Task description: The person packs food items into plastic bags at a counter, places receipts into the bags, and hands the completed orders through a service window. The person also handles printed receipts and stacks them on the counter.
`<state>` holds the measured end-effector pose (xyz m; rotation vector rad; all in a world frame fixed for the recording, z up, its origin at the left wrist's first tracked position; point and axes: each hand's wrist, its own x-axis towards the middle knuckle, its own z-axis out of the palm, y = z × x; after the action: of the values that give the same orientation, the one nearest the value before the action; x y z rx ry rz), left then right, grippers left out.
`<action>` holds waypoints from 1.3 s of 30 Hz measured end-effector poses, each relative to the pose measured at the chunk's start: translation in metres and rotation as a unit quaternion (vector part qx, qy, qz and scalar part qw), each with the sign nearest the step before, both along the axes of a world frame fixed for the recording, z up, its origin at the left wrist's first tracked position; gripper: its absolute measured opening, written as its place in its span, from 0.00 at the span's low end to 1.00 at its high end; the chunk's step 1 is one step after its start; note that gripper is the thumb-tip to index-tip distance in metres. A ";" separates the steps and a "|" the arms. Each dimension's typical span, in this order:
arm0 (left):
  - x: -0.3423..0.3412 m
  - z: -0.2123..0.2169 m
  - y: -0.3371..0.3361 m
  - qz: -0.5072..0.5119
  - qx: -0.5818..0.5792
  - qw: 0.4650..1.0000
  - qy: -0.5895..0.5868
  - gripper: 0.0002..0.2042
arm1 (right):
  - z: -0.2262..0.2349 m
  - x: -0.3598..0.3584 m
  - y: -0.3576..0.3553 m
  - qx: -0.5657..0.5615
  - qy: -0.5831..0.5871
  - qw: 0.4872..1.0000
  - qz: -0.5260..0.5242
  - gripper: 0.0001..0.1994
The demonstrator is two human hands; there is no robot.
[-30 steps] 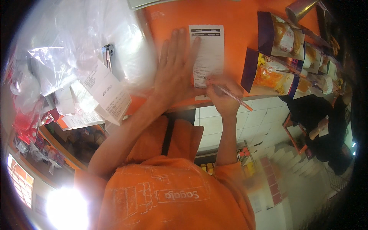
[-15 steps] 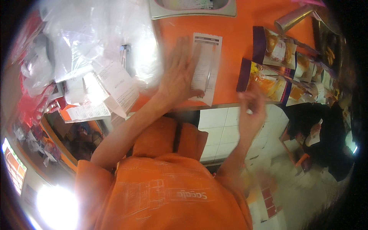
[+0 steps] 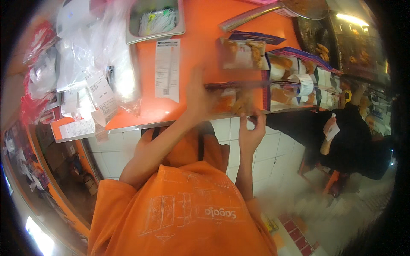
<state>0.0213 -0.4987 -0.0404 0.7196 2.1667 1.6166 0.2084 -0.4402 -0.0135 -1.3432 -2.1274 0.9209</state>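
1. Grip at inspection: the left hand (image 3: 200, 96) lay on the near end of a blurred open food box (image 3: 232, 100) at the front edge of the orange counter (image 3: 200, 30), fingers spread against its side. Whether they closed round it could not be told through the motion blur.
2. Right hand (image 3: 252, 132) was raised just below the counter edge, under the same box, fingers partly curled with a small dark object between the tips. That object was too small and blurred to name.
3. Position of the box: near the counter's front edge, right of a long paper receipt (image 3: 167, 68) and in front of a second filled box (image 3: 243, 53). More boxes with purple flaps (image 3: 294, 81) stood to its right.
4. Handling judgement: it appeared to be thin card, light, with loose fried pieces inside. Walls of this kind would likely buckle if pinched and the contents would shift if tilted. Grease could make the surface slippery.
5. Recommended hold, as a judgement: support from beneath or at both short ends, kept level, not by the lid flap.
6. Surroundings: clear plastic bags (image 3: 94, 47) and paper slips (image 3: 100, 96) were heaped at the left; a metal tray (image 3: 156, 21) sat at the far side; another person in dark clothing (image 3: 358, 136) stood beyond the counter.
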 end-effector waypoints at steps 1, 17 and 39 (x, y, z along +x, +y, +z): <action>0.006 -0.003 0.008 0.034 0.039 0.998 -0.023 0.43 | 0.000 -0.002 0.015 0.008 0.031 0.999 -0.036 0.28; -0.044 0.016 -0.031 -0.062 -0.048 0.995 0.059 0.25 | 0.003 -0.034 0.104 0.003 0.320 0.942 0.098 0.40; -0.005 -0.012 -0.081 -0.218 -0.201 0.954 0.043 0.20 | -0.008 0.035 0.110 -0.649 0.398 0.636 -0.125 0.24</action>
<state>0.0166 -0.5795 -0.0524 1.0541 2.1035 0.9056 0.2433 -0.3301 -0.0210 -1.1964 -0.3464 2.4892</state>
